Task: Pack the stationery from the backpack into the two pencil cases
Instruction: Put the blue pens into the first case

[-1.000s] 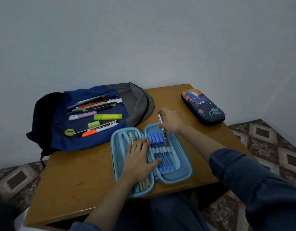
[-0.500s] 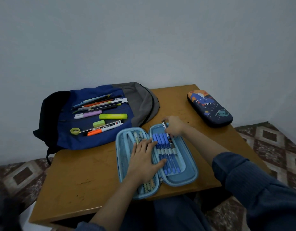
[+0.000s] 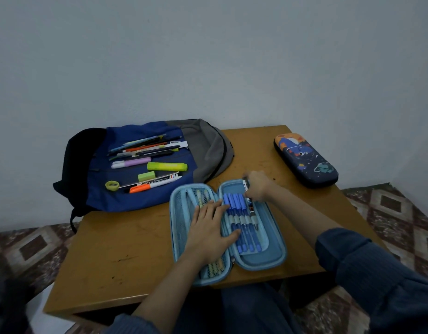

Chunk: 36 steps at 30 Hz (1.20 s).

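Progress: right hand (image 3: 256, 187), curled round a white pen (image 3: 245, 184), has lowered it into the open light-blue pencil case (image 3: 278, 239); left hand (image 3: 210, 229) presses flat.

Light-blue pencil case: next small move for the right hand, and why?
Probably slide the white pen that the right hand grips down beside the row of blue pens; the left hand lies flat on the open light-blue pencil case, steadying it.
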Each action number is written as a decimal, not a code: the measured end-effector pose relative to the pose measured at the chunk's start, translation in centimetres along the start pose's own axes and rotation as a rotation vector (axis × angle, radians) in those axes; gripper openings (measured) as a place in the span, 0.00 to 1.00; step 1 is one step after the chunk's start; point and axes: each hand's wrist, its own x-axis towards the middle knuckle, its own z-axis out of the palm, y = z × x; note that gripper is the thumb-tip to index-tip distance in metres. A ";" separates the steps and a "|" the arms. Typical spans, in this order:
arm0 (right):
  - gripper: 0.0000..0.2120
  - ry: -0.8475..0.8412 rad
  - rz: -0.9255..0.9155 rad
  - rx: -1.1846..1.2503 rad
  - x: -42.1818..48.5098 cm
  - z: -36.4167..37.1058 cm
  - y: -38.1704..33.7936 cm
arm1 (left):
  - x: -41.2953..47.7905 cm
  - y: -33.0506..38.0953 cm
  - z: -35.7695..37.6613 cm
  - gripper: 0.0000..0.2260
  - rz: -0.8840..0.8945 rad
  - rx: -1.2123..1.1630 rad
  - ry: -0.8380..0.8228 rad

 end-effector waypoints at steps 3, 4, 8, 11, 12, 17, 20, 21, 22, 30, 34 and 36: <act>0.23 -0.004 0.005 -0.014 -0.2 0.0 -0.1 | 0.0 0.0 -0.1 0.38 -0.003 0.002 -0.009; 0.22 -0.002 0.003 -0.027 -0.3 0.1 -0.1 | 0.0 0.0 -0.1 0.37 -0.003 0.000 -0.011; 0.18 0.007 -0.015 -0.059 -0.1 0.8 0.0 | 0.0 0.1 -0.1 0.38 -0.001 0.007 -0.008; 0.16 0.015 -0.002 -0.045 -0.3 0.9 0.1 | 0.0 0.1 -0.1 0.39 0.001 -0.003 -0.004; 0.15 0.014 0.006 -0.042 -0.4 0.8 0.1 | 0.0 0.0 -0.1 0.39 -0.001 -0.005 -0.001; 0.13 -0.055 0.020 -0.077 -1.1 0.7 -0.5 | 0.0 0.0 0.0 0.38 0.000 -0.002 0.002; 0.12 -0.126 0.038 -0.132 -1.7 0.8 -0.6 | 0.0 0.0 0.1 0.38 0.000 -0.003 0.006; 0.13 -0.135 0.040 -0.127 -1.8 0.8 -0.5 | 0.0 0.0 0.0 0.38 0.001 0.001 0.007; 0.15 -0.137 0.039 -0.089 -1.9 0.8 -0.2 | 0.0 0.0 0.0 0.38 0.003 0.004 0.006; 0.18 -0.091 0.048 0.068 -2.2 0.8 0.6 | 0.0 0.0 0.1 0.37 0.008 0.001 0.006; 0.17 -0.071 0.052 0.085 -2.0 0.9 0.5 | 0.0 -0.2 0.1 0.38 0.006 -0.001 0.012; 0.17 -0.067 0.052 0.065 -1.8 1.0 0.4 | -0.1 -0.1 0.1 0.38 0.005 -0.006 0.010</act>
